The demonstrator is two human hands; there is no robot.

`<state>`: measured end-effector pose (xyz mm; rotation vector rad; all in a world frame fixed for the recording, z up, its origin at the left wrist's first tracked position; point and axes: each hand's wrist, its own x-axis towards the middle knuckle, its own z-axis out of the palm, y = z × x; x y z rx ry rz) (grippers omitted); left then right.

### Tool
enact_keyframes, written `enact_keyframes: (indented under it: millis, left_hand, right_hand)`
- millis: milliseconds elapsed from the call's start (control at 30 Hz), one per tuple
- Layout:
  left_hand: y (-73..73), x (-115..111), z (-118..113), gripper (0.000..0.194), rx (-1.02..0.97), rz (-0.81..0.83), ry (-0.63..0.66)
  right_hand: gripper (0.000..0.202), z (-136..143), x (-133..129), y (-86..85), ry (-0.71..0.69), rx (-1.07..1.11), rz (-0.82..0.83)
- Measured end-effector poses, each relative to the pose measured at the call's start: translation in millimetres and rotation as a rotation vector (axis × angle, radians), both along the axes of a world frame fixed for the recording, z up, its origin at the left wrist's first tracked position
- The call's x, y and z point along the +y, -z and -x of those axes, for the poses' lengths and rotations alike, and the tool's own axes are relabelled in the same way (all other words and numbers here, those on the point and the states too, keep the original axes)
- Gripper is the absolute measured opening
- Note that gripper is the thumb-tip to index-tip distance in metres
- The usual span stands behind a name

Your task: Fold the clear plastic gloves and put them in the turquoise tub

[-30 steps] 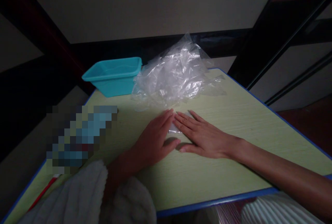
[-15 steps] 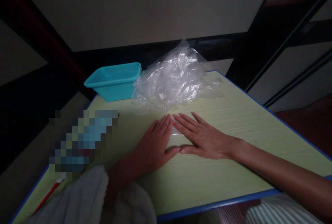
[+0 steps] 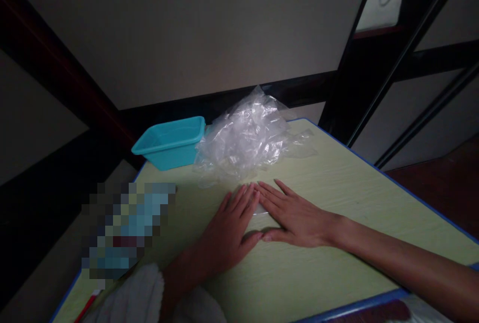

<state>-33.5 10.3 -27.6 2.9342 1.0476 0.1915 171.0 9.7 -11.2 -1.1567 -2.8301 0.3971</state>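
My left hand lies flat, palm down, on the table with its fingers stretched forward. Opposite it, my right hand is also flat, fingers spread. The fingertips of both hands meet or overlap, and the two thumb tips are close together or touching. Under the fingers is a small piece of clear plastic, mostly covered, so its full shape is hidden. Just beyond the fingertips rises a crumpled heap of clear plastic bags.
A turquoise plastic basin stands at the far left of the pale wood-grain table, which has a blue edge. On the left lies a pixelated item with a red stick-like part near it. A wall closes off the back.
The view has tilted, so the table and its objects appear lower. My left hand has shifted slightly right, its fingertips now against or over those of my right hand. Both remain flat.
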Motion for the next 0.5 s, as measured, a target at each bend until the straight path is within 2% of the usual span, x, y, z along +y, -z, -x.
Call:
enact_keyframes:
  millis: [233, 500]
  left_hand:
    - [-1.0, -1.0, -0.4, 0.063, 0.029, -0.002, 0.028]
    - [2.3, -2.1, 0.4, 0.063, 0.032, -0.012, 0.031]
  right_hand:
    - [0.089, 0.5, 0.2, -5.6, 0.006, -0.03, 0.068]
    - [0.086, -1.5, 0.1, -1.4, 0.012, 0.023, 0.073]
